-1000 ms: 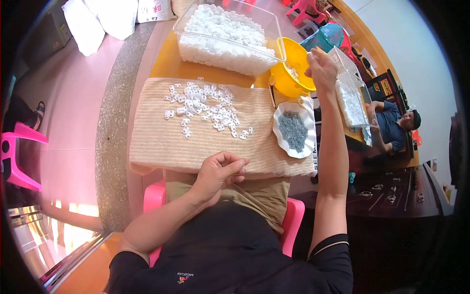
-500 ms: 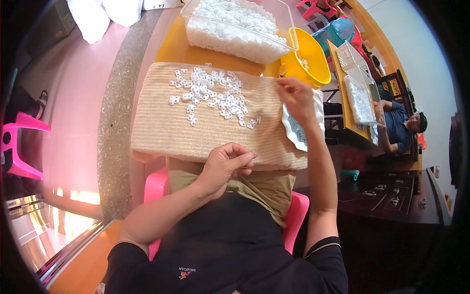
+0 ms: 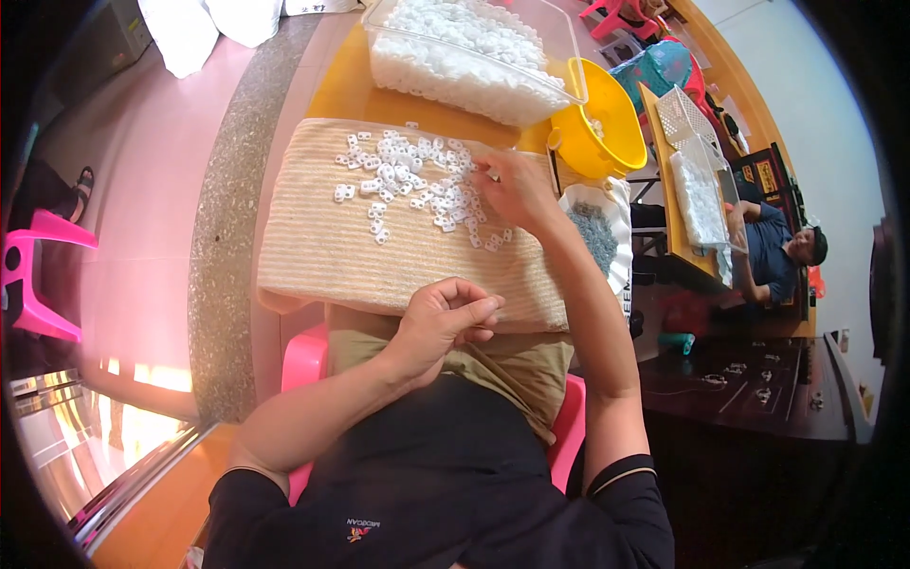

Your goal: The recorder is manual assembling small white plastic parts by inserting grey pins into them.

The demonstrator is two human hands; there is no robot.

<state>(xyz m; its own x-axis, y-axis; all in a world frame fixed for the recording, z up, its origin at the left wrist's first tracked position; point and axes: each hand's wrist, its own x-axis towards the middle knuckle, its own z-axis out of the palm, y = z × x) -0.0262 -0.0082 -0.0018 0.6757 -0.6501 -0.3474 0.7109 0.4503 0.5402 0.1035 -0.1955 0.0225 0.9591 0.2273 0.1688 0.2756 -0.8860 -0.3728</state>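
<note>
Small white plastic pieces with two dark holes each (image 3: 389, 175) lie in a loose heap on the ribbed beige towel (image 3: 322, 256). At the heap's right edge is my right hand (image 3: 519, 192), its fingers curled down among the pieces; whatever is between the fingertips is hidden. My left hand (image 3: 445, 321) rests palm inward over the towel's near edge, thumb and forefinger pinched together. Anything in that pinch is too small to make out. Right of my right forearm sits a white wavy-rimmed tray (image 3: 623, 223) holding many tiny grey-blue parts (image 3: 592, 237).
A clear plastic bin (image 3: 474, 90) full of white pieces stands behind the towel. Beside it is a yellow basin (image 3: 621, 142) with a few pieces inside. At the right a co-worker (image 3: 777, 247) sits at another table with a bin (image 3: 697, 194). A pink stool (image 3: 43, 275) stands left.
My right hand has swung left, from beside the yellow basin to the right edge of the white heap. My left hand has kept its pinch in nearly the same place.
</note>
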